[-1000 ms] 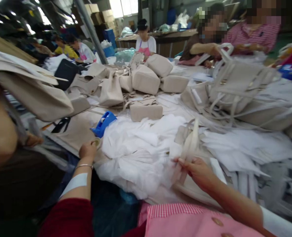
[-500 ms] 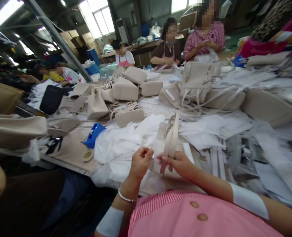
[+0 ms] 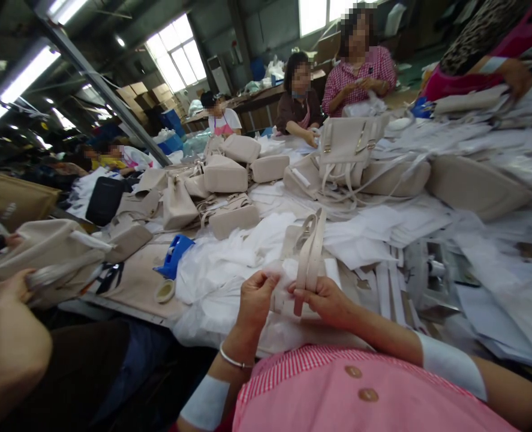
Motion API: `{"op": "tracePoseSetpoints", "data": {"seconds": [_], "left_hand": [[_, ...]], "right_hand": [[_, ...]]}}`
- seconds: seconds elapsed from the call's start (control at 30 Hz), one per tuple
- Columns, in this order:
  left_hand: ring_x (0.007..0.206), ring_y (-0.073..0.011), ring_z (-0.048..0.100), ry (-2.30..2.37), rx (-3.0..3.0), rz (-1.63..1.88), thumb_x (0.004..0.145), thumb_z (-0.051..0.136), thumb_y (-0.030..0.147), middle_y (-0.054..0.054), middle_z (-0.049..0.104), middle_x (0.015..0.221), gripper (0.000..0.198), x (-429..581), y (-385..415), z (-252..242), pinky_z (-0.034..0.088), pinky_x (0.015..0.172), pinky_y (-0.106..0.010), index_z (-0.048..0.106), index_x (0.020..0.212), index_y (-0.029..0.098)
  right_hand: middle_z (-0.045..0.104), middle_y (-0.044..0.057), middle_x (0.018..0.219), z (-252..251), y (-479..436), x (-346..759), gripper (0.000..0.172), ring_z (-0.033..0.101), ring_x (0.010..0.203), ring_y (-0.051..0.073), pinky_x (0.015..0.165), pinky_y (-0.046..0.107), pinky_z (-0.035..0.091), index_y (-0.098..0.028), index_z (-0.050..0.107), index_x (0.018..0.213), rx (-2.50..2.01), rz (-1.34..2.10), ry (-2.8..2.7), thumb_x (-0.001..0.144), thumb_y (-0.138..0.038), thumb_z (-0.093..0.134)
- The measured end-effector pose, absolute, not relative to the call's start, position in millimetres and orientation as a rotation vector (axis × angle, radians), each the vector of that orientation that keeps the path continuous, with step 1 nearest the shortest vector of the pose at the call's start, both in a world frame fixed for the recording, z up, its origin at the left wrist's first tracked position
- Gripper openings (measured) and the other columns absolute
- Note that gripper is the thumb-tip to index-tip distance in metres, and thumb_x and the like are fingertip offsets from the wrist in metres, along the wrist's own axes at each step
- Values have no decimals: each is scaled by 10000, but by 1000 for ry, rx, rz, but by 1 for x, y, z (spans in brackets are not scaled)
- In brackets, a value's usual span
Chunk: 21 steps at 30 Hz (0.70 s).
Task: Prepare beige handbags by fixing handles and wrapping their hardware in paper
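Observation:
In front of me, my right hand (image 3: 324, 298) grips the lower ends of a looped beige strap (image 3: 311, 252), which stands upright between thumb and fingers. A metal ring or buckle seems to show near its top. My left hand (image 3: 255, 298) is closed in a pinch on the edge of a thin white sheet (image 3: 283, 273), left of the strap and apart from it. Whether the sheet is paper or plastic I cannot tell. Behind the strap lies a flat beige piece (image 3: 291, 240), partly hidden.
Beige bags (image 3: 226, 174) are heaped across the table's middle. White wrapping sheets (image 3: 230, 252) spread beneath. A blue tape dispenser (image 3: 174, 255) and a tape roll (image 3: 165, 291) lie left. A co-worker's arm (image 3: 11, 336) reaches in at left; other people work across the table.
My left fingers now pinch a white sheet by the strap. The co-worker's arm at left has come further in, with a bag. The view has shifted slightly.

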<state>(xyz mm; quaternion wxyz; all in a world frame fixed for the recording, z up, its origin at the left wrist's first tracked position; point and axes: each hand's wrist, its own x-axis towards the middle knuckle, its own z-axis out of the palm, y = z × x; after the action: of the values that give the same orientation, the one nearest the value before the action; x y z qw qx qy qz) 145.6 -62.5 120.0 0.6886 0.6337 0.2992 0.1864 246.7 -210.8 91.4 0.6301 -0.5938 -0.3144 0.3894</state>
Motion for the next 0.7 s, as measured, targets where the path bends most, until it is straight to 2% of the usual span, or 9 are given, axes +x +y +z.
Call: {"op": "tracePoseSetpoints", "data": {"seconds": [0.1, 0.23, 0.37, 0.47, 0.57, 0.63, 0.7], "left_hand": [[730, -148, 634, 568, 1249, 324, 745, 757, 353, -28, 721, 829, 260, 146, -61, 118, 510, 721, -278, 734, 917, 160], [657, -121, 606, 463, 1174, 221, 750, 762, 317, -15, 685, 737, 216, 146, -59, 119, 493, 675, -253, 706, 866, 143], [608, -114, 590, 413, 1198, 99, 788, 730, 331, -18, 663, 685, 233, 146, -54, 126, 476, 631, -241, 692, 892, 126], [613, -117, 590, 399, 1215, 23, 799, 718, 346, -31, 661, 678, 240, 146, -46, 131, 467, 622, -237, 693, 814, 108], [618, -120, 590, 385, 1263, -59, 761, 756, 322, -50, 674, 694, 243, 146, -38, 132, 458, 619, -235, 711, 803, 88], [611, -119, 585, 385, 1289, -77, 756, 760, 319, -55, 676, 684, 243, 147, -35, 129, 451, 612, -233, 721, 782, 81], [615, -124, 591, 407, 1305, -22, 768, 746, 330, -53, 682, 679, 243, 147, -36, 124, 457, 621, -239, 725, 752, 89]], "right_hand": [[708, 34, 711, 92, -210, 246, 277, 640, 720, 185, 750, 304, 509, -170, 740, 835, -1343, 903, -751, 860, -414, 612], [716, 43, 772, 95, -208, 244, 313, 647, 774, 189, 756, 290, 505, -177, 718, 740, -1347, 866, -845, 887, -417, 581], [711, 38, 778, 99, -207, 244, 311, 647, 768, 181, 739, 276, 496, -174, 687, 699, -1423, 789, -996, 912, -349, 544], [720, 38, 828, 104, -208, 246, 231, 654, 788, 181, 740, 278, 495, -176, 706, 818, -1462, 722, -1133, 916, -295, 534], [729, 58, 974, 110, -208, 249, 206, 659, 913, 204, 824, 302, 488, -185, 713, 967, -1450, 652, -1277, 914, -263, 530], [729, 62, 980, 111, -209, 250, 208, 657, 921, 207, 837, 309, 486, -185, 717, 966, -1447, 650, -1314, 910, -260, 531], [730, 53, 902, 110, -209, 252, 206, 657, 854, 197, 798, 300, 496, -185, 723, 920, -1446, 699, -1275, 907, -277, 540]]}}
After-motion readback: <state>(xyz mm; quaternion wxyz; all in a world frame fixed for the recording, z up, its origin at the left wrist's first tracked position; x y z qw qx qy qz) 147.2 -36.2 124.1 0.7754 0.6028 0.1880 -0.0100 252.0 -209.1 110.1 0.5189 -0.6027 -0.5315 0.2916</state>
